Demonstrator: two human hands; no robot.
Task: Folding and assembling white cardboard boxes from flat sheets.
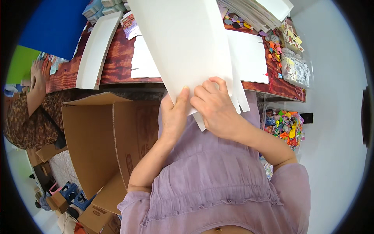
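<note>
A long white cardboard tray blank (191,43) stretches from my lap up over the table, partly folded, with flaps hanging at its near end. My left hand (174,115) grips the near left corner, thumb on top and fingers hidden beneath. At the near end, my right hand (216,107) has its fingers curled around the edge and pressed against the card. Beneath the blank, flat white card sheets (253,54) with slotted edges lie on the table. A folded white tray (97,50) sits further left.
The red-brown patterned table (120,62) also bears stacked white trays (261,13), small colourful pieces (274,50) and a clear bag (296,70). An open brown carton (91,144) stands left of my lap; a bin of colourful bits (284,126) is at right. Another person's arm (37,85) is far left.
</note>
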